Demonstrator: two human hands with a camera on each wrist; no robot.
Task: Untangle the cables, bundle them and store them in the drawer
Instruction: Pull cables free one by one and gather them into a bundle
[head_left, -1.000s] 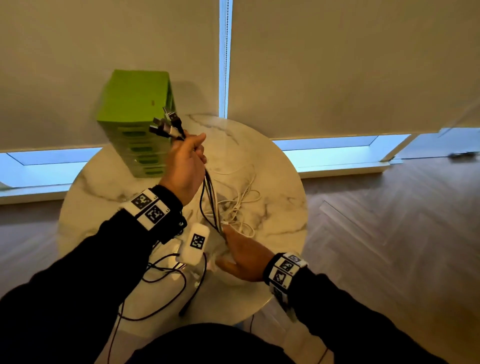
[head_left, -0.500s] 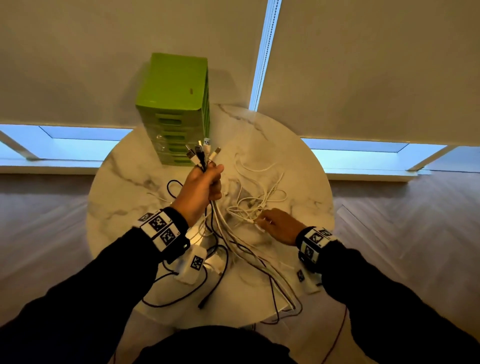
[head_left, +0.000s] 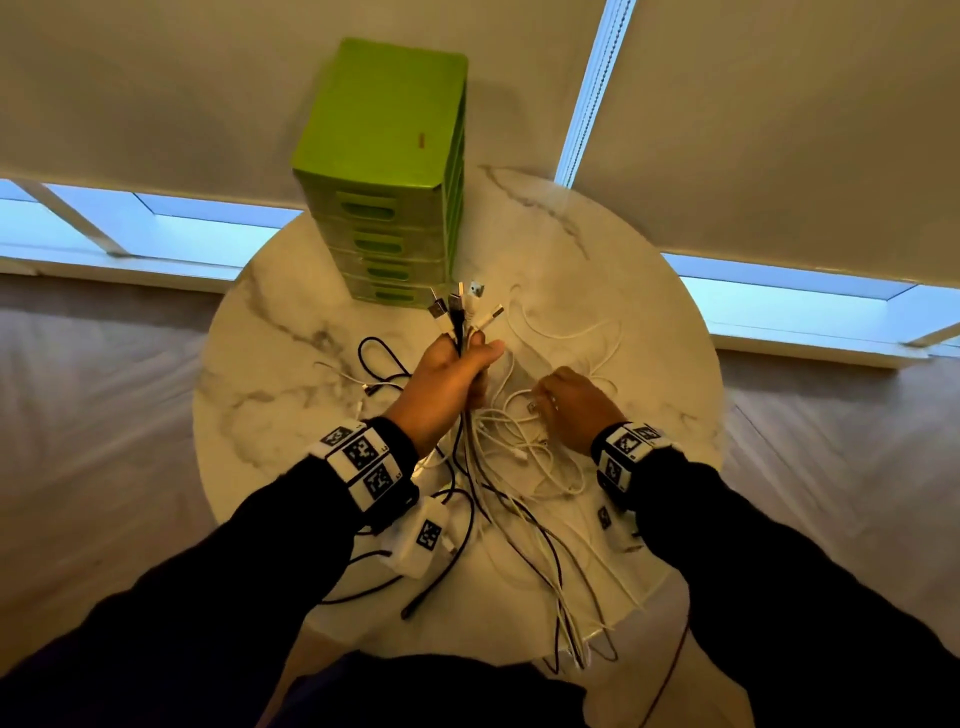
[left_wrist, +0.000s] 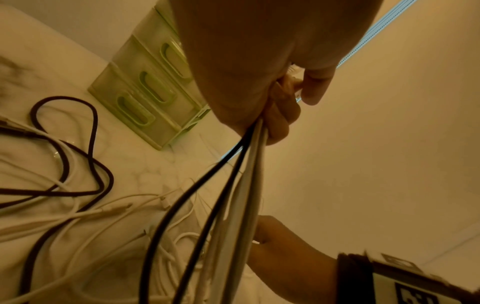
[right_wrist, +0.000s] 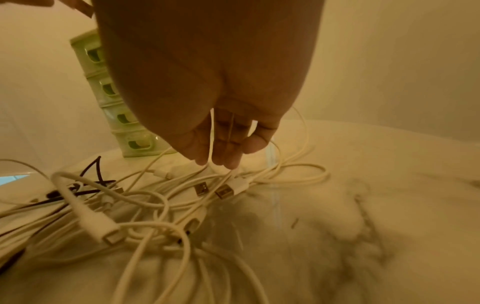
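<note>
My left hand (head_left: 457, 374) grips a bundle of black and white cables (head_left: 470, 441) upright above the round marble table (head_left: 649, 322). Their plug ends (head_left: 462, 304) stick up out of the fist. In the left wrist view the bundle (left_wrist: 233, 185) runs down from the curled fingers (left_wrist: 280, 115). My right hand (head_left: 571, 405) reaches down into a loose tangle of white cables (head_left: 524, 452). Its fingertips (right_wrist: 221, 160) pinch a thin white cable just above a USB plug (right_wrist: 226, 191). A green drawer unit (head_left: 384, 171) stands at the back, all its drawers closed.
A black cable loop (head_left: 384, 358) lies left of my left hand. Several cable ends hang over the table's near edge (head_left: 571, 644). Roller blinds and low windows sit behind the table, with wooden floor on both sides.
My right hand has moved from the near edge of the table forward into the white tangle. My left hand still grips the bundle and has come lower and nearer the drawer unit.
</note>
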